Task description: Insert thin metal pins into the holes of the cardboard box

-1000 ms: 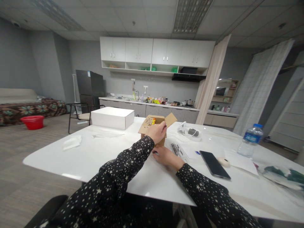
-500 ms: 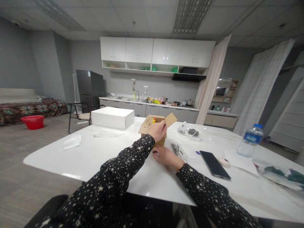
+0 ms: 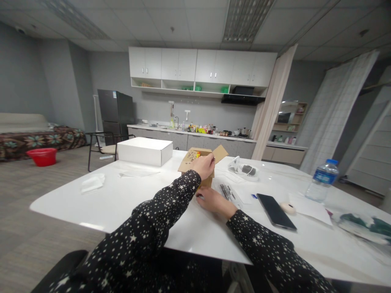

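A small brown cardboard box [image 3: 187, 163] stands with its flaps open on the white table, its left flap printed with dark marks. Red and yellow printing or an item [image 3: 198, 154] shows at its opening. My left hand [image 3: 203, 166] is closed over the top of the box, fingers bent at its right side; what they grip is hidden. Lower down, my right hand [image 3: 213, 200] rests at the box's near base with curled fingers, and I cannot make out what is in them. Right beside it lies a clear pack of dark slim pieces [image 3: 227, 193].
A white box [image 3: 145, 151] stands at the back left of the table [image 3: 122, 207]. To the right lie a black phone [image 3: 276, 211], a pale round object [image 3: 288, 208], a water bottle [image 3: 322, 181] and a plastic bag [image 3: 365, 224]. A white device with cable [image 3: 247, 171] sits behind.
My left hand and forearm have shifted very slightly to the right over the box. My right hand and the box look the same.
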### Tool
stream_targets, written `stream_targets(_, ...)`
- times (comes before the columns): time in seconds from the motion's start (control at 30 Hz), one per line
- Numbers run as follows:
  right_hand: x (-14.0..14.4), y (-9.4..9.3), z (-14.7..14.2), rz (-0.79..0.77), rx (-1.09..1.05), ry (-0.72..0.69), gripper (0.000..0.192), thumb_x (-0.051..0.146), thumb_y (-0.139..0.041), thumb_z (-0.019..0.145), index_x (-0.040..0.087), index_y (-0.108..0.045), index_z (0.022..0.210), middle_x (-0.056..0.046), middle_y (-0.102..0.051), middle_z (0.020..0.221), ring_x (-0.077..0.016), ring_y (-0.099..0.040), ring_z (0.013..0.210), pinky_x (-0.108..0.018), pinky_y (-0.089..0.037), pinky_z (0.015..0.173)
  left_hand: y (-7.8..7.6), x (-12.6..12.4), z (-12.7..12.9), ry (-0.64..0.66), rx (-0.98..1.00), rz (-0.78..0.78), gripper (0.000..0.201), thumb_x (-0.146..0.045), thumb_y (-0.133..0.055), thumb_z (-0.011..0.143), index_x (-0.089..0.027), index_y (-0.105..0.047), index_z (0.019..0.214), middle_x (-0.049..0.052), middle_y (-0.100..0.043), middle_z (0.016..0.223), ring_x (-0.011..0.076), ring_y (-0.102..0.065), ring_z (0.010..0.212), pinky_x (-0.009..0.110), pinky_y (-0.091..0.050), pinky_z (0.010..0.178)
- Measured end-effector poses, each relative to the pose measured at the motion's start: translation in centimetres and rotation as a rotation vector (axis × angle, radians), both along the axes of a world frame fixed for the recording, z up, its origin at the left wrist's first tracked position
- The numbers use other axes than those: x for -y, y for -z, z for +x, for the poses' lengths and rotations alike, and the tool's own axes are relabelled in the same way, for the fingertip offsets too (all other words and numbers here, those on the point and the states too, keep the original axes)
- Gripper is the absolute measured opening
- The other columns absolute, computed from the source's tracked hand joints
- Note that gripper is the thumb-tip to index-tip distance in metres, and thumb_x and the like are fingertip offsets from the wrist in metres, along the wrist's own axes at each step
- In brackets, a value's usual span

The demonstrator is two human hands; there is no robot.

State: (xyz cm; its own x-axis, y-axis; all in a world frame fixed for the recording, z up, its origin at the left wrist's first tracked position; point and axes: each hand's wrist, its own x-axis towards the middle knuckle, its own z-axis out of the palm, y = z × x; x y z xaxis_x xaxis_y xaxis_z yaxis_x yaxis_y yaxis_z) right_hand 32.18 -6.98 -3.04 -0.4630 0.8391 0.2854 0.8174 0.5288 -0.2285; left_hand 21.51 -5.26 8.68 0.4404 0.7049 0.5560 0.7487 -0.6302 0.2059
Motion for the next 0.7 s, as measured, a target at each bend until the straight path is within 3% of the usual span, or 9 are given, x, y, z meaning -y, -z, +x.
stream_targets(0.7, 0.52, -0.54, -0.20, -0.004, 0.020, 0.012, 0.019, 0.019, -0.051, 0.086, 0.016, -0.069, 0.092, -0.010, -0.069, 0.099, -0.0208, -0.062, 0.092, -0.030, -0.045, 0.086, -0.62, 0.50, -0.08, -0.029, -0.062, 0.011, 0.022, -0.028, -0.040, 0.094, -0.021, -0.058, 0.103, 0.009, -0.072, 0.095, 0.0249, -0.067, 0.087, 0.032, -0.046, 0.071)
